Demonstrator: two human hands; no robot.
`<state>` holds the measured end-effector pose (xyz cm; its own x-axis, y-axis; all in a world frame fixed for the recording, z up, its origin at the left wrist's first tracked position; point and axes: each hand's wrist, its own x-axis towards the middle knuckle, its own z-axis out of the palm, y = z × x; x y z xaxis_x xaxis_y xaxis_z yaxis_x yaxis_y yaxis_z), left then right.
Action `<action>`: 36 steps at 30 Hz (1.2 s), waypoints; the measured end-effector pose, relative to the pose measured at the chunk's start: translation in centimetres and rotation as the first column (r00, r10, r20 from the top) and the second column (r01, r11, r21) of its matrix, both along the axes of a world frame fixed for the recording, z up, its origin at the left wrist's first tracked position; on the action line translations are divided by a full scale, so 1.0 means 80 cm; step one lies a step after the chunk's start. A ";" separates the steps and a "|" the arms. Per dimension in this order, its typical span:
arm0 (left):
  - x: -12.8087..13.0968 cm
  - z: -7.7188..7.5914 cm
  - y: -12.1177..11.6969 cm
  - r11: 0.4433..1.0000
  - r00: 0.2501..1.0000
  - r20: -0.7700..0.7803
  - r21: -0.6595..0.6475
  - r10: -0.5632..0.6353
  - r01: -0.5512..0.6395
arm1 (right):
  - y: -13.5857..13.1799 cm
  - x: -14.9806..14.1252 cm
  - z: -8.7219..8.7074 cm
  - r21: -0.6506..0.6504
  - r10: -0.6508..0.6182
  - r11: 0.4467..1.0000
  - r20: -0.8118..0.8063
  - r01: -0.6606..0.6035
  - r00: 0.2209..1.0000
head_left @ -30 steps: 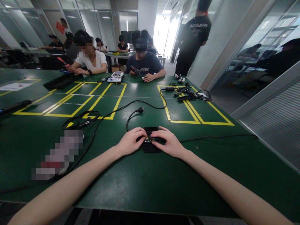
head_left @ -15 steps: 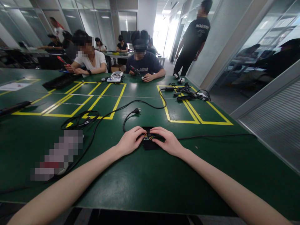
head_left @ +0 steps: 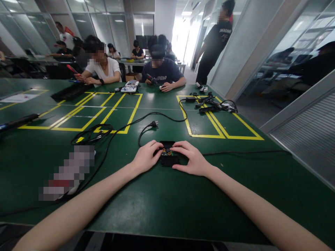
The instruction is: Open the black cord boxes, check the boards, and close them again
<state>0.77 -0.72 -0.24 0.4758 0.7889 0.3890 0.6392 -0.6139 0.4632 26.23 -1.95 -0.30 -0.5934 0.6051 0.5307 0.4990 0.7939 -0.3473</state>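
An opened black power adapter (head_left: 169, 161) lies on the table in front of me, its case apart. Inside shows a circuit board (head_left: 167, 153) with ring-shaped coils of orange and yellow. Thumb and fingers of my left hand (head_left: 147, 157) pinch the adapter's left side. My right hand (head_left: 192, 159) is at the right side, thumb and fingers spread apart, fingertips by the board's upper right and the thumb by the case's lower right corner. A black cord with a plug (head_left: 154, 123) curves up behind my left hand. Another black cable (head_left: 243, 152) runs off to the right.
The green table (head_left: 157, 205) carries yellow tape outlines. At left lie a blurred-out object (head_left: 70, 170), a coiled cable (head_left: 91, 134) and a dark long tool (head_left: 19, 122). Bundled adapters and cables (head_left: 214, 104) lie at far right. Two people (head_left: 163, 75) sit opposite; one person (head_left: 216, 45) stands behind.
My right hand has spread wider, its thumb moving down and away from the board, so more of the inside shows. My left hand stays at the adapter. The view has shifted slightly.
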 end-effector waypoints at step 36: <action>0.001 -0.004 0.007 0.999 0.997 0.052 -0.013 0.049 -0.049 | 0.021 0.014 -0.009 -0.062 -0.112 0.992 0.032 0.114 0.993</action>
<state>0.83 -0.17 -0.57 0.4154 0.8156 0.4027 0.6430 -0.5765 0.5042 27.35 -0.30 -0.98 -0.5336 0.7011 0.4730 0.5944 0.7087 -0.3800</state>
